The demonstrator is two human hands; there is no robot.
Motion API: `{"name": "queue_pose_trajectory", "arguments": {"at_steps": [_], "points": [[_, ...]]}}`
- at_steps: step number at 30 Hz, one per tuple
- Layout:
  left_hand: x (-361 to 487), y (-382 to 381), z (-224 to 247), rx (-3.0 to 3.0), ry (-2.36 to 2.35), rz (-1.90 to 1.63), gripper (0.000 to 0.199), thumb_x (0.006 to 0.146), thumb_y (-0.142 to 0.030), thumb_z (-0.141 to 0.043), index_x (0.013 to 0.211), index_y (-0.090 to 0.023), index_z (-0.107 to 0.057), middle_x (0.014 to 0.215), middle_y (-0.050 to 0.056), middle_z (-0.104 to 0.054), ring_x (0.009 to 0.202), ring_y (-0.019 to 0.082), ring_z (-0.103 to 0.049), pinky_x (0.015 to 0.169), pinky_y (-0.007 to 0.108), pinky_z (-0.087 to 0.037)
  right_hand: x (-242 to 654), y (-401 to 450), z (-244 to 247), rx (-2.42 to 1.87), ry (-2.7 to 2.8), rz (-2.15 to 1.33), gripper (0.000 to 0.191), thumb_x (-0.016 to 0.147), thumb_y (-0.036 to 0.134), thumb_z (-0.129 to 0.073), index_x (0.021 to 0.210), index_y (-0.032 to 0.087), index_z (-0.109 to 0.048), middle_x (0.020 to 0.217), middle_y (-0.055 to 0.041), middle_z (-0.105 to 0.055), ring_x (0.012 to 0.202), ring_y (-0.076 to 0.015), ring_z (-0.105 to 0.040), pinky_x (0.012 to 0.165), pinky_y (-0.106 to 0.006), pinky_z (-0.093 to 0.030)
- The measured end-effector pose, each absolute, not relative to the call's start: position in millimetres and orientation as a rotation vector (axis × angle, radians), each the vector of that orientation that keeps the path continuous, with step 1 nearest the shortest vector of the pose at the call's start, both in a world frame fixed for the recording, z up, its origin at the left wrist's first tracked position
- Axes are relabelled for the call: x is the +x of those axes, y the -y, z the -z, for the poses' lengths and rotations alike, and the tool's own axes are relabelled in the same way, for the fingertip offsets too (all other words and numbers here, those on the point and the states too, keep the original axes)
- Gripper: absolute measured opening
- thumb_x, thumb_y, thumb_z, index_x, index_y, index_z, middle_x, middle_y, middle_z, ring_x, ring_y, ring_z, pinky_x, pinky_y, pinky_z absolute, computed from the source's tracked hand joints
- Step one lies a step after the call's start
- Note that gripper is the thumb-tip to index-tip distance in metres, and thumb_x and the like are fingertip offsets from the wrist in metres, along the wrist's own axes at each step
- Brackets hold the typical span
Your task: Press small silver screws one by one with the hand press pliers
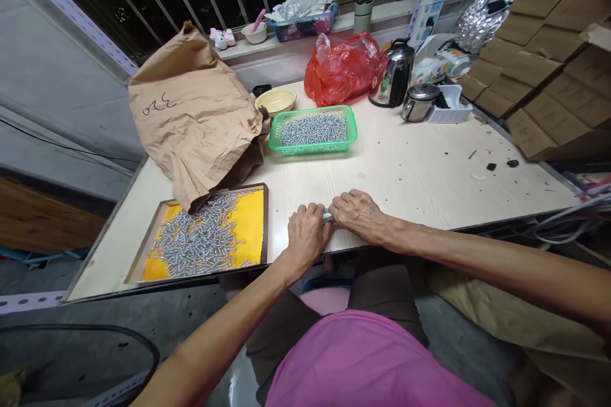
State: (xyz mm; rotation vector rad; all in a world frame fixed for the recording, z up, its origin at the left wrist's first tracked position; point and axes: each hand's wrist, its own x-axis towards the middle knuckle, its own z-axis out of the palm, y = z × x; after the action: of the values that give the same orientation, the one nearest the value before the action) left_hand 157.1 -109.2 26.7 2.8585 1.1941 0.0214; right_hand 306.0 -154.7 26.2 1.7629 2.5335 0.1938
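Close together at the table's front edge, my left hand and my right hand both have curled fingers. Between them shows a small grey piece, gripped from both ends; most of it is hidden by the fingers, so its kind is unclear. To the left of my left hand is a shallow dark-rimmed tray with a yellow bottom, holding a heap of small silvery metal pins. Beyond my hands, a green plastic basket holds more such metal pieces.
A large brown paper bag leans over the tray's back edge. Behind the basket are a cream bowl and a red plastic bag. A kettle, a metal pot and stacked cardboard boxes stand to the right.
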Motion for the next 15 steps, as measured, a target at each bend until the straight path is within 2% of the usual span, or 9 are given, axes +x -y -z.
{"name": "queue_pose_trajectory", "arguments": {"at_steps": [5,8,10,12,15], "points": [[155,108,-26,2.871,-1.149,0.051,0.015,0.084,-0.025,-0.055,0.097,-0.019,-0.058,0.096,0.007,-0.060,0.093,0.024,-0.052,0.077,0.035,-0.044,303,158,-22,1.776,-2.504,-0.133,0.021,0.090,0.009,-0.039,0.094,0.014,-0.059,0.087,-0.0100,-0.061,0.083,-0.0219,-0.055,0.070,-0.033,-0.033],[155,107,-22,2.873,-1.121,-0.034,0.034,0.081,-0.027,-0.058,0.113,-0.017,-0.054,0.102,0.009,-0.060,0.095,0.025,-0.052,0.080,0.036,-0.044,308,159,-27,1.855,-2.472,-0.108,0.018,0.090,0.026,-0.049,0.097,0.012,-0.058,0.094,-0.0118,-0.061,0.089,-0.0249,-0.053,0.072,-0.034,-0.034],[154,107,-18,2.862,-1.097,-0.116,0.052,0.078,-0.028,-0.062,0.126,-0.015,-0.045,0.107,0.011,-0.059,0.098,0.026,-0.052,0.084,0.038,-0.044,315,160,-31,1.901,-2.490,-0.055,0.036,0.085,0.042,-0.058,0.104,0.011,-0.057,0.100,-0.0128,-0.059,0.094,-0.0265,-0.051,0.075,-0.035,-0.035],[154,108,-15,2.850,-1.057,-0.175,0.063,0.076,-0.027,-0.063,0.133,-0.015,-0.039,0.113,0.012,-0.057,0.103,0.027,-0.052,0.088,0.040,-0.043,323,161,-34,1.914,-2.524,0.021,0.049,0.081,0.052,-0.059,0.109,0.012,-0.055,0.103,-0.0130,-0.059,0.095,-0.0267,-0.050,0.077,-0.035,-0.035],[153,114,-11,2.847,-0.939,-0.245,0.068,0.076,-0.020,-0.061,0.138,-0.016,-0.032,0.129,0.015,-0.050,0.117,0.029,-0.047,0.098,0.046,-0.038,331,161,-29,1.979,-2.476,0.083,0.037,0.091,0.045,-0.046,0.106,0.013,-0.055,0.100,-0.0126,-0.060,0.096,-0.0259,-0.051,0.077,-0.034,-0.034]]}}
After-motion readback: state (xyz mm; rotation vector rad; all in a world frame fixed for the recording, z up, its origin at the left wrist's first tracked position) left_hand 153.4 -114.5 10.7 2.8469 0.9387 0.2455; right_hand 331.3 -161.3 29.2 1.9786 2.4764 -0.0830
